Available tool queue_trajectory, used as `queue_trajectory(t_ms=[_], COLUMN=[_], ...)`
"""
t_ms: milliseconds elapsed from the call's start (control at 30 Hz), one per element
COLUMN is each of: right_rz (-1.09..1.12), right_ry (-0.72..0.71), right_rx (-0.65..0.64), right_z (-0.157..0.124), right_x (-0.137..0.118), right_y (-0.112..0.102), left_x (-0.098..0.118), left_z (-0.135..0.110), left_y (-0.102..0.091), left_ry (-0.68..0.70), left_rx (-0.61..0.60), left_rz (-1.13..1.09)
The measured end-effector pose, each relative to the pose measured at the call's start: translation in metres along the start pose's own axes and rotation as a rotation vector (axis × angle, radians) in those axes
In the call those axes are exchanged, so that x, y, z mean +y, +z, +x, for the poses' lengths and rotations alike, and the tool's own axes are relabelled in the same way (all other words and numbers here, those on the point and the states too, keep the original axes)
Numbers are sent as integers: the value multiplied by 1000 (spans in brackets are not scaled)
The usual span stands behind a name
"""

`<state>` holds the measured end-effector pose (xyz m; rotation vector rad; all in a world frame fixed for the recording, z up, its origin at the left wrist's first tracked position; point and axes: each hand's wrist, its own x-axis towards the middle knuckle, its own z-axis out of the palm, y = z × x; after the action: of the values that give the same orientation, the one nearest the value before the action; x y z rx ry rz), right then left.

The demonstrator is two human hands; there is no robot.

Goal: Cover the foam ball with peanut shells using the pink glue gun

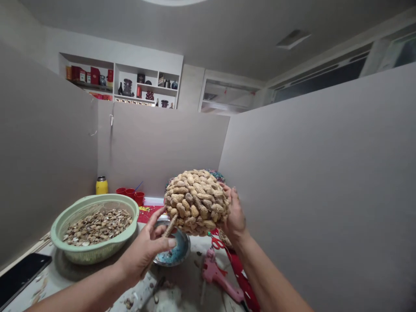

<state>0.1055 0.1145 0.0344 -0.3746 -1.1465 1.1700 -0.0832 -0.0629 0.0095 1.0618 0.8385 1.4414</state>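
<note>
A rounded object covered in peanuts in their shells (pixel 196 201) is held up over the table in both hands. From its lower left sticks out a short stem (pixel 170 226) that looks wrapped in twine. My left hand (pixel 152 242) is closed around this stem, thumb below and fingers behind. On the far right side, my right hand (pixel 234 214) grips the peanut-covered object, its fingers partly hidden behind it. Below the object stands a metal bowl (pixel 185 250) with blue stuff inside. A pink glue gun (pixel 216 275) lies near my right forearm, beside red-handled scissors (pixel 217 243).
At the left stands a green colander (pixel 94 248) full of shell-like pieces. Behind it are a yellow jar (pixel 102 186) and red cups (pixel 139 198). A black phone (pixel 22 277) lies at the left edge. Grey panels (pixel 318 182) wall in the table; debris litters its top.
</note>
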Motion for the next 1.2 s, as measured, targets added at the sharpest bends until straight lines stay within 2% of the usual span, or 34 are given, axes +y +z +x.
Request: queue_trajectory(t_ms=[100, 167, 300, 433, 600, 833, 1000, 1200], right_rz=[119, 157, 97, 58, 8, -30, -82, -109], right_ry=[122, 196, 330, 407, 504, 561, 544, 635], right_rx=[-197, -267, -293, -311, -378, -447, -468, -546], right_z=[-5, -6, -1, 3, 0, -6, 1, 3], right_x=[-2, 3, 26, 55, 87, 111, 117, 118], right_y=[4, 5, 7, 10, 14, 11, 7, 7], left_x=[-3, -4, -9, -19, -33, -39, -42, -40], left_z=[-7, -10, -14, -14, -13, -18, -22, -22], left_y=[0, 1, 1, 0, 3, 11, 9, 11], left_ry=[-150, -200, -291, -355, -416, -528, -540, -548], left_rx=[58, 100, 211, 342, 408, 456, 464, 446], left_rz=[42, 52, 11, -62, -198, -259, -254, -269])
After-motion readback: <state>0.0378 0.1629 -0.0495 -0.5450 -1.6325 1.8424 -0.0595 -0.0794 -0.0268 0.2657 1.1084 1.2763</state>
